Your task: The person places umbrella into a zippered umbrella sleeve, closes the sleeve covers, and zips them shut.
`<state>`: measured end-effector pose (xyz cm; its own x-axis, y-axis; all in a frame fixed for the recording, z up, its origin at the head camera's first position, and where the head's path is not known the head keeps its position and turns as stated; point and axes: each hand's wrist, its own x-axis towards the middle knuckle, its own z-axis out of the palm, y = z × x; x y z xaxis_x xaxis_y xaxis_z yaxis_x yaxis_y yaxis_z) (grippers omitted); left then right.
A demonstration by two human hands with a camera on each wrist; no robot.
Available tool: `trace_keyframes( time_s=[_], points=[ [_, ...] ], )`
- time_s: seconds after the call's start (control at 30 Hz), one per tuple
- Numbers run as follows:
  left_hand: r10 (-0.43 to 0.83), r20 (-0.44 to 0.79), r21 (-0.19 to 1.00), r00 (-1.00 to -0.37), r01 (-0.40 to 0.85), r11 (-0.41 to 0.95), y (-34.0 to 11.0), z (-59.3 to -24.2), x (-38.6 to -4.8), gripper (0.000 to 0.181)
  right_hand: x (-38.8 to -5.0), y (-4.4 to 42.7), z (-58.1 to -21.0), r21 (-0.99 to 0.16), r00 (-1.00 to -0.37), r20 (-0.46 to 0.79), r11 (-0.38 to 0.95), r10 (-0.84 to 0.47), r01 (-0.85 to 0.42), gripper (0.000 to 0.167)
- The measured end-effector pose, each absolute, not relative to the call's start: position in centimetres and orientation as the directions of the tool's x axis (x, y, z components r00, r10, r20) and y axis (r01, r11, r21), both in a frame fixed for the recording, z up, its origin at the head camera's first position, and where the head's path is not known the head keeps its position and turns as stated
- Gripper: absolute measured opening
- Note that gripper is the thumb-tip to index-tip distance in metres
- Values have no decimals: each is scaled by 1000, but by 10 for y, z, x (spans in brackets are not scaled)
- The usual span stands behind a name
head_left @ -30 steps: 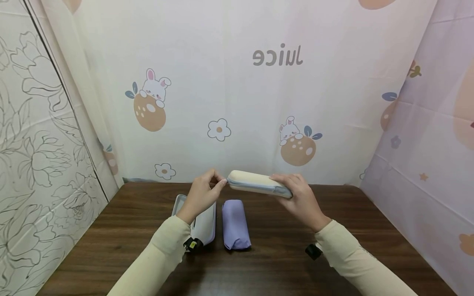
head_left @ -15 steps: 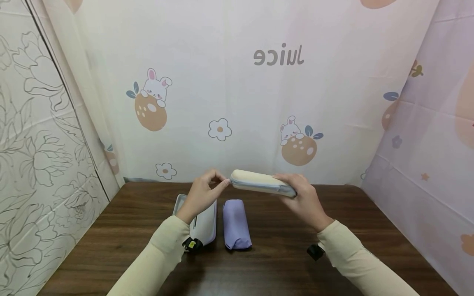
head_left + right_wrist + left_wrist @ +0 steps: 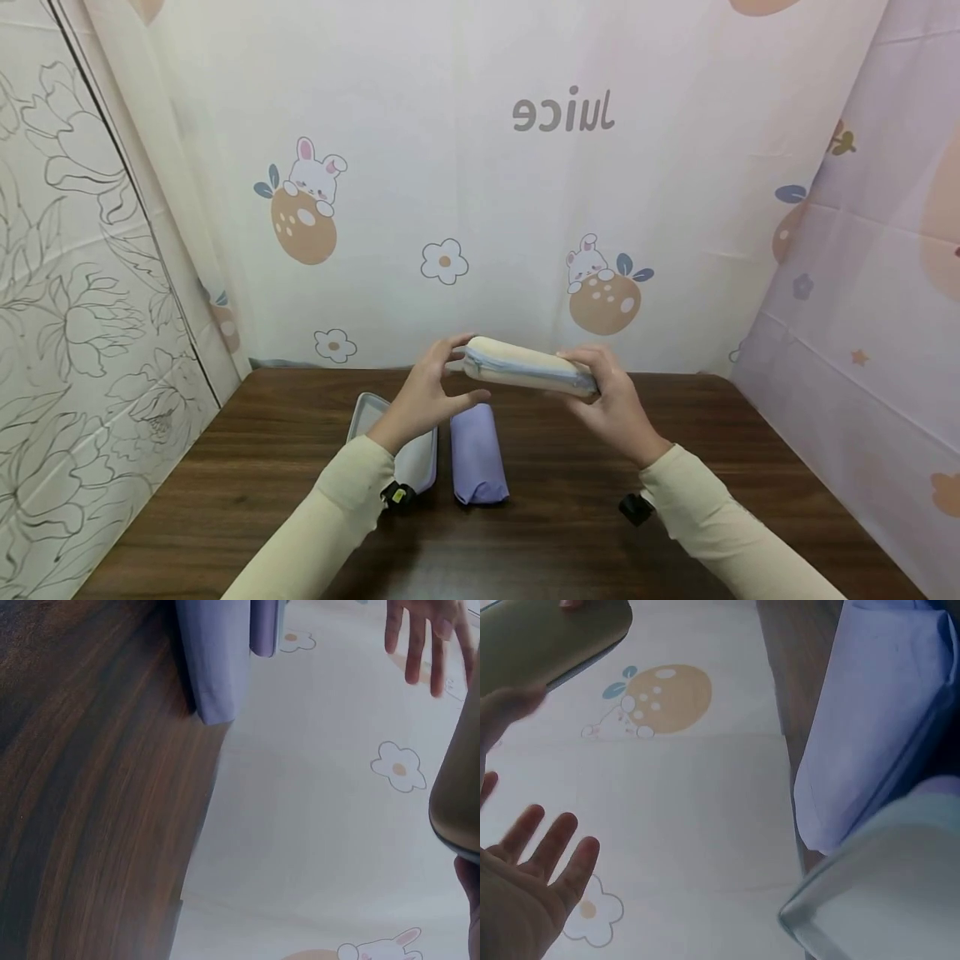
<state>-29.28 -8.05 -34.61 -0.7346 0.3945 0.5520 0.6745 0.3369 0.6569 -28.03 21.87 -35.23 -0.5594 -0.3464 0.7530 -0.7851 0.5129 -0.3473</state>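
In the head view, a cream zippered case (image 3: 517,360) with a blue-grey zipper band hangs over the table, tilted down to the right. My right hand (image 3: 617,404) grips its right end. My left hand (image 3: 429,392) is at the left end, thumb and fingers spread apart; whether a fingertip touches the case I cannot tell. The left wrist view shows several fingers of that left hand (image 3: 529,889) extended, with the case (image 3: 555,641) above. The right wrist view shows the rounded end of the case (image 3: 459,787) and only a little of the right hand (image 3: 469,889).
A purple wrapped bundle (image 3: 478,458) lies on the dark wooden table (image 3: 570,533). Left of it is a pale grey tray-like case (image 3: 420,462) with a purple edge, partly hidden by my left wrist. A patterned curtain (image 3: 495,192) stands behind the table.
My left hand has let go of the zipper end of the case; its thumb and fingers have spread. The case has rolled a little, showing more zipper band. My right hand still grips it.
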Motion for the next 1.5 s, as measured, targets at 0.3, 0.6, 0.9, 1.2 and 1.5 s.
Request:
trace_keyframes(
  time_s=[0.3, 0.6, 0.9, 1.2, 1.5],
  points=[
    [430, 687, 577, -585, 800, 166, -67, -333, -289, 81, -282, 217, -354, -445, -594, 703, 409, -392, -797, 71],
    [506, 682, 593, -528, 804, 39, -64, -308, -262, 65, -282, 216, -354, -454, -617, 688, 438, -382, -776, 70],
    [532, 706, 530, -468, 847, 43, -58, -316, -259, 59, -284, 211, -356, -354, -571, 700, 485, -430, -799, 72],
    [544, 723, 478, -426, 877, 52, -56, -338, -278, 58, -281, 203, -350, -275, -534, 690, 504, -489, -818, 74],
    [565, 733, 428, -380, 902, 52, -58, -339, -282, 53, -271, 189, -337, -201, -457, 696, 461, -554, -865, 79]
  ],
)
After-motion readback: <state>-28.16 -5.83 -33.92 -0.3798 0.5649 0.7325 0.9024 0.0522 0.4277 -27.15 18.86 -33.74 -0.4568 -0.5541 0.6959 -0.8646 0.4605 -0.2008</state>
